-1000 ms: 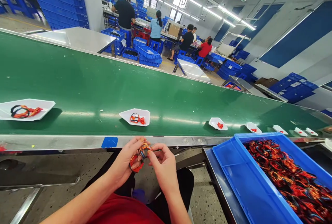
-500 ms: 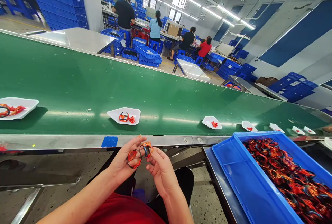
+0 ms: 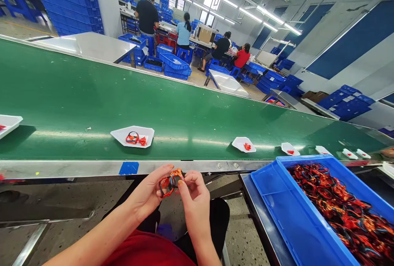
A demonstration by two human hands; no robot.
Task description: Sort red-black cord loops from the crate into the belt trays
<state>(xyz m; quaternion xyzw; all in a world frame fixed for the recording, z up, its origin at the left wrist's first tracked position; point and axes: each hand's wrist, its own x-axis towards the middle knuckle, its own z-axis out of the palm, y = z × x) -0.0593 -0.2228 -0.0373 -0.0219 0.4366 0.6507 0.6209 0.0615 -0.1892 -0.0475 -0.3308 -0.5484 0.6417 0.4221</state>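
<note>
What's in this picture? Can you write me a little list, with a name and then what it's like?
left grip: holding red-and-black loops
right grip: pinching the same loops
belt: green, wide, in front of the person
trays: white, in a row on the belt
bin: blue, on the right, with a pile of similar loops
people: several, in the background

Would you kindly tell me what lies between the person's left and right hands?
In the head view, red-orange and black loops lie between the left hand and the right hand, held in the fingers of both.
</note>
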